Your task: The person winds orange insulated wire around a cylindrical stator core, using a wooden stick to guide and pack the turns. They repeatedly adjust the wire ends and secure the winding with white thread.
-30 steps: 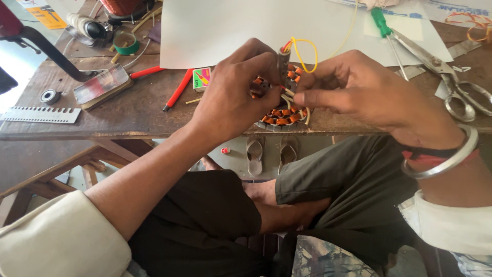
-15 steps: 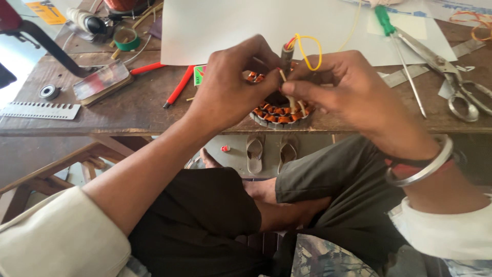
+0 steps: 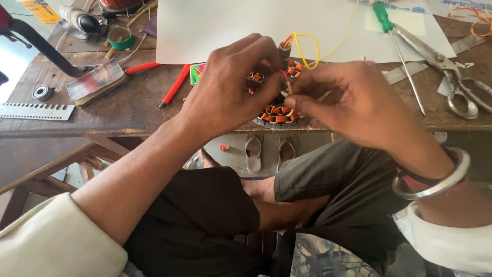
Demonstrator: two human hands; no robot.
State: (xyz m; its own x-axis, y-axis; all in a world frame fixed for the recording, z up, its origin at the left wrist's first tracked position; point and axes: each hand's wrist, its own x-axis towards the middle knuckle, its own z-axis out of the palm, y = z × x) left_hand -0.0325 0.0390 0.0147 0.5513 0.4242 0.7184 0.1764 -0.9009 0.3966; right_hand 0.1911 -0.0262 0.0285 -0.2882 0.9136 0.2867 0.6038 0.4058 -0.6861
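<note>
The wound stator [image 3: 277,110] — a ring of orange coils — sat at the near edge of the counter [image 3: 128,110], directly under both hands. The left hand [image 3: 228,92] arched over its left side, fingers curled onto the coils; the right hand [image 3: 353,102] pinched a thin lead just beside its right rim. A yellow wire [image 3: 307,43] looped up behind — scissors [image 3: 451,77] lay well apart.
</note>
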